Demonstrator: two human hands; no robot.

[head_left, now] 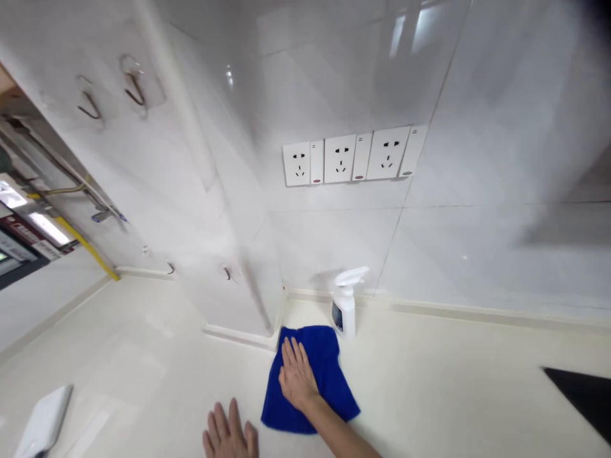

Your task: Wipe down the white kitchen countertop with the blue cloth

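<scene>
From the head camera I see my right hand (pixel 296 376) spread flat on the blue cloth (pixel 310 381), gripping nothing, near the wall corner by the spray bottle (pixel 344 304). My left hand (pixel 230 434) rests open on the counter (pixel 143 369) (bare). Wiping looks underway; how much is done I can't tell.

Home kitchen, tiled wall (pixel 477 127), sockets (pixel 340 159), countertop (pixel 429 394)

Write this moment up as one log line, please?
right hand: flat on blue cloth | left hand: flat on countertop | spray bottle: upright behind cloth, by wall
</scene>
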